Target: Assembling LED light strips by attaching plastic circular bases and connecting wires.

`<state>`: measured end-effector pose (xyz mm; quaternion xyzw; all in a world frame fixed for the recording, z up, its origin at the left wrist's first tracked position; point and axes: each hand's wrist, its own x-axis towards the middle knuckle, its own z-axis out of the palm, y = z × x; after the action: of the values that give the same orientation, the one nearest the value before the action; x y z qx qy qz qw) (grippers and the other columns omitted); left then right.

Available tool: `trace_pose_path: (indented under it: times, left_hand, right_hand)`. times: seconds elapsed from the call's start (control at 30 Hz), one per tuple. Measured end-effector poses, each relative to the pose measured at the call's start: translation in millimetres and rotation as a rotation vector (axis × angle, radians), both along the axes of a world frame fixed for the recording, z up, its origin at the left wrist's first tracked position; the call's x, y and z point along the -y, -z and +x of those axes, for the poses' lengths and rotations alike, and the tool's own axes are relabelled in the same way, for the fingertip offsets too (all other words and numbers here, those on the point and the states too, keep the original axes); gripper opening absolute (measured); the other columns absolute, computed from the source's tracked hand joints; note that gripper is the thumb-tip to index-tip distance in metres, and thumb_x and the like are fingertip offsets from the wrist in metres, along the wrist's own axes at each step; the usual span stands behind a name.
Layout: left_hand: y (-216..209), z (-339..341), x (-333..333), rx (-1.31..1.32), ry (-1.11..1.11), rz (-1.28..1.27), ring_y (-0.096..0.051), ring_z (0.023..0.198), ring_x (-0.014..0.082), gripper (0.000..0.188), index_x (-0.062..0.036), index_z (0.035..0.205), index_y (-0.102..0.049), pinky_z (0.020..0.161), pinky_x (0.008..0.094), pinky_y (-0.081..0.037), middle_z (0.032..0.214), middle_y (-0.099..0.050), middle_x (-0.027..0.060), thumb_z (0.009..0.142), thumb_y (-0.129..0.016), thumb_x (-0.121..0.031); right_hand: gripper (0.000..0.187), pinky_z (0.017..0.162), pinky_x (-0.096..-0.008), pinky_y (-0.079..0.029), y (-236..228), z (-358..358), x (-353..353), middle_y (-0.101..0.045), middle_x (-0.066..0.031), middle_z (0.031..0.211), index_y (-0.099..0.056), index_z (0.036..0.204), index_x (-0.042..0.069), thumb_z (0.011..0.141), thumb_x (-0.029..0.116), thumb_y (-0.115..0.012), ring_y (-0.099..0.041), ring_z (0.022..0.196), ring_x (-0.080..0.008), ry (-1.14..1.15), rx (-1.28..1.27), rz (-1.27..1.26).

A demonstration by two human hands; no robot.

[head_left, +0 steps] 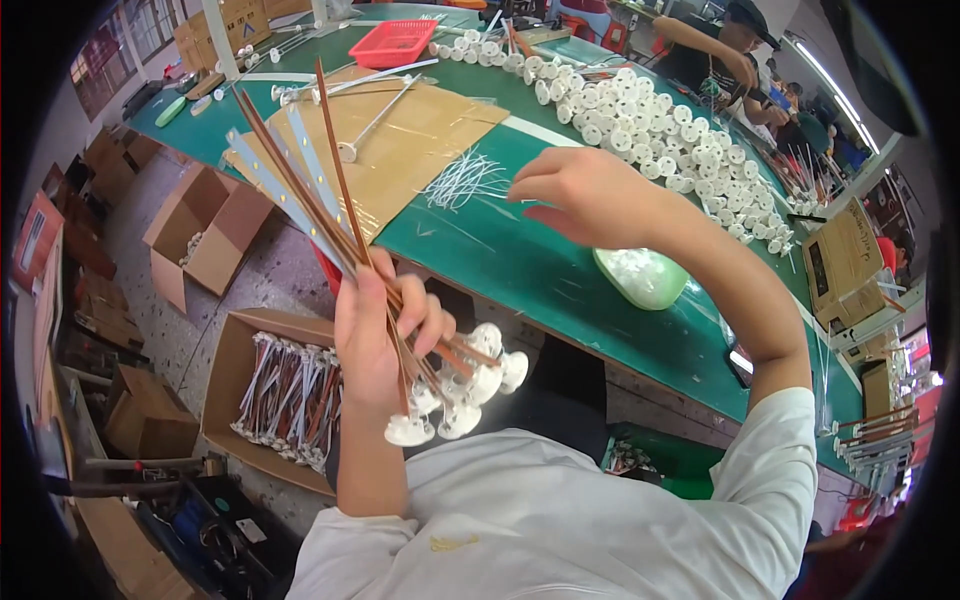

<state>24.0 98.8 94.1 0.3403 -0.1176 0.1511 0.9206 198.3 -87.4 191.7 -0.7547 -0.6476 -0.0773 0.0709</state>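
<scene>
My left hand (375, 325) is closed around a bundle of thin strips (330, 215), brown ones and pale ones with small yellow dots. White round caps (480, 382) sit at the lower ends of the bundle, close to my body. Over the green table, my right hand (575, 195) has its fingers bent to the left, with the thumb a little apart from them. Just beside those fingertips lies a loose heap of thin white ties (465, 182). Whether a single tie touches the fingertips is too small to make out.
A cardboard sheet (425, 140) lies on the table (450, 245), with a red basket (392, 43) behind it. White caps (650, 125) are heaped along the far side, near a pale green bowl (640, 275). An open carton (225, 400) of bundled strips stands at lower left. Co-workers sit opposite.
</scene>
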Motion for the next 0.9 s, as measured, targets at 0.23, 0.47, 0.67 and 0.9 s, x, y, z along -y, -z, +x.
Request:
trace_pose_path:
  times: [0.23, 0.47, 0.67, 0.9]
  left_hand:
    - [24.9, -4.2, -9.8, -0.136, -0.034, 0.053, -0.044, 0.052, 0.0120, 0.024, -0.0094, 0.102, -0.040, 0.063, 0.0320, -0.045, 0.063, -0.040, -0.0002, 0.104, -0.037, -0.033]
    - [31.7, 11.3, -12.3, -0.127, -0.015, -0.006, -0.048, 0.057, 0.0135, 0.020, -0.0084, 0.096, -0.044, 0.062, 0.0310, -0.045, 0.066, -0.044, 0.0019, 0.103, -0.042, -0.027]
    - [38.7, 19.0, -12.1, -0.098, 0.109, -0.048, -0.045, 0.055, 0.0124, 0.021, -0.0089, 0.092, -0.043, 0.058, 0.0285, -0.041, 0.066, -0.044, 0.0012, 0.102, -0.046, -0.027]
    - [19.1, 19.8, 14.6, -0.035, 0.314, 0.039, -0.039, 0.048, 0.0080, 0.060, -0.0050, 0.150, -0.014, 0.059, 0.0279, -0.040, 0.059, -0.037, -0.0034, 0.103, -0.041, -0.030]
  right_hand:
    - [0.012, 0.077, -0.0431, -0.050, 82.6, 59.0, -31.3, -0.060, -0.0134, 0.096, -0.060, 0.094, 0.004, 0.086, 0.013, -0.060, -0.060, 0.092, -0.0336, 0.414, -0.024, -0.134]
    - [0.007, 0.074, -0.0441, -0.050, 85.6, 68.0, -36.0, -0.059, -0.0142, 0.095, -0.056, 0.090, 0.004, 0.089, 0.011, -0.056, -0.060, 0.090, -0.0346, 0.414, 0.084, -0.099]
    - [0.007, 0.064, -0.0438, -0.049, 42.9, 34.8, -24.7, -0.063, -0.0151, 0.076, -0.057, 0.091, 0.003, 0.088, 0.009, -0.057, -0.061, 0.072, -0.0371, 0.514, 0.004, 0.036]
    - [0.011, 0.058, -0.0319, -0.050, 19.0, -71.6, 5.3, -0.064, -0.0120, 0.072, -0.067, 0.093, 0.001, 0.083, 0.000, -0.065, -0.064, 0.065, -0.0265, 0.400, -0.272, 0.403]
